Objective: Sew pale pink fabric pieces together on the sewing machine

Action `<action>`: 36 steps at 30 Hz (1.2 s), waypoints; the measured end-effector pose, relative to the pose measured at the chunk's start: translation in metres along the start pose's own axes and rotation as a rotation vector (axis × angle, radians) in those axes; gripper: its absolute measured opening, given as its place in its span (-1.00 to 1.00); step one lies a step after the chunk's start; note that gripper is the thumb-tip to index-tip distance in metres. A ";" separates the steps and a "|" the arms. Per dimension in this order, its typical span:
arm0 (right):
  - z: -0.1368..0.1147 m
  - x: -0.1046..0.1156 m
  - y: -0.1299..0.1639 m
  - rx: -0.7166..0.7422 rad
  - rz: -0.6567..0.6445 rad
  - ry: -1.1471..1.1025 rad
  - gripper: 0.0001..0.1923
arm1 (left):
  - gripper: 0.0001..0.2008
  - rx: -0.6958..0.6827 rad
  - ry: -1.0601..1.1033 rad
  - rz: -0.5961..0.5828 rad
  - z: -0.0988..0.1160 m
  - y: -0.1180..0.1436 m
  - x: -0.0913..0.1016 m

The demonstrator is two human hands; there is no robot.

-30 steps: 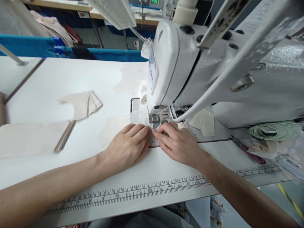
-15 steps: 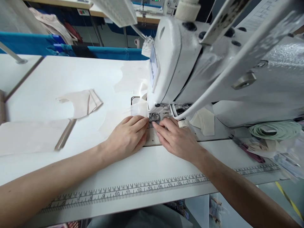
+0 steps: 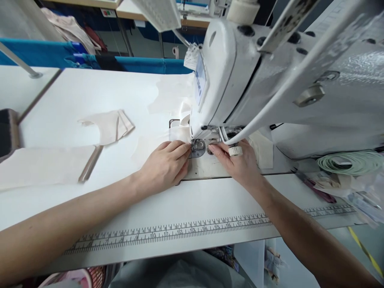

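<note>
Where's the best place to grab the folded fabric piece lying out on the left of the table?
Probably the folded fabric piece at its layered right-hand corner, coming in from the right, the side of the left hand. There the stacked edges fan out and stand a little off the table, so fingers could pinch them; the rest lies flat.

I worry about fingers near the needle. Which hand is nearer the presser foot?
Left, narrowly. The left hand has its fingertips against the presser foot's left side. The right hand has its fingertips just right of it, apparently a small gap away.
</note>
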State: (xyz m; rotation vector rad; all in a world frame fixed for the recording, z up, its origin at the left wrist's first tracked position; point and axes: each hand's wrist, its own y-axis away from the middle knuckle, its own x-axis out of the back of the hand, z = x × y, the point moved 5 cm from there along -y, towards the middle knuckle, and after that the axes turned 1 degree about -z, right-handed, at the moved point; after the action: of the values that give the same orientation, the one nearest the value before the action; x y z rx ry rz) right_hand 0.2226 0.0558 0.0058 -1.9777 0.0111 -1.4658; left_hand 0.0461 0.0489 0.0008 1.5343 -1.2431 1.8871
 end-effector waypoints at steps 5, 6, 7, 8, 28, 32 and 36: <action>-0.003 0.002 0.001 0.044 -0.032 -0.047 -0.65 | -0.67 0.041 0.034 -0.029 -0.005 0.003 -0.004; -0.003 0.003 0.002 0.057 -0.037 -0.054 -0.65 | -0.66 0.054 0.046 -0.035 -0.006 0.003 -0.005; -0.003 0.004 0.002 0.071 -0.048 -0.059 -0.66 | -0.65 0.071 0.060 -0.034 -0.008 0.004 -0.004; -0.004 0.004 0.002 0.085 -0.059 -0.062 -0.67 | -0.65 0.094 0.076 -0.029 -0.011 0.004 -0.003; -0.001 0.015 0.016 0.367 0.034 0.000 -0.76 | -0.53 0.685 0.020 -0.108 -0.116 -0.079 -0.011; -0.006 0.019 0.015 0.364 0.033 -0.018 -0.73 | -0.71 0.624 0.055 -0.159 -0.122 -0.016 0.038; -0.012 0.016 0.014 0.345 -0.028 -0.037 -0.69 | -0.75 0.707 0.054 -0.200 -0.143 0.065 0.073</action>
State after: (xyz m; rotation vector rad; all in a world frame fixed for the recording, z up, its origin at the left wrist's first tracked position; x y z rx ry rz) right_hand 0.2235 0.0331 0.0136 -1.7280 -0.2690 -1.3460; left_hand -0.1072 0.1178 0.0444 1.8247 -0.3675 2.3347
